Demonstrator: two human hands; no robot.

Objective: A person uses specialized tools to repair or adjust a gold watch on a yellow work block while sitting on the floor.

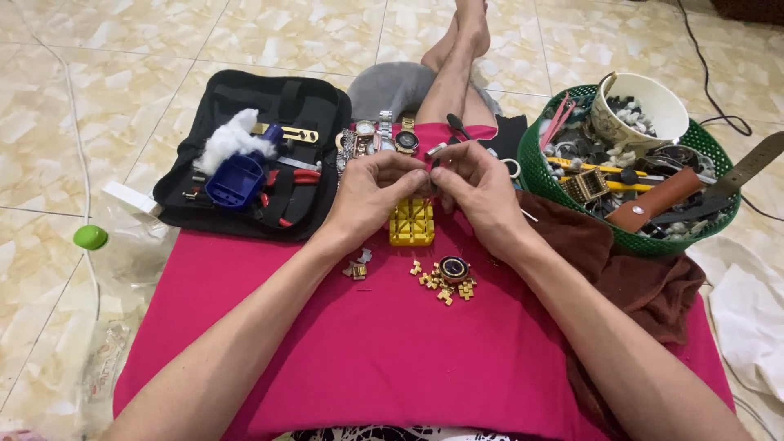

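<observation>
Beige marbled floor tiles surround the pink cloth (384, 351) spread over my lap. Above the yellow holder block (411, 222) my left hand (371, 192) and right hand (478, 189) meet, fingertips of both pinched together on something too small to make out. Loose gold watch links (445, 284) lie just below the block, a black tool case (261, 151) to the left, a green basket (535, 175) to the right.

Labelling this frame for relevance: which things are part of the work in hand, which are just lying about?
In use:
left hand and right hand, fingertips together over something too small to tell
yellow block under them
loose gold links
watch case

Lying about:
black tool case
green basket
row of watches
green-capped bottle
brown cloth
</observation>
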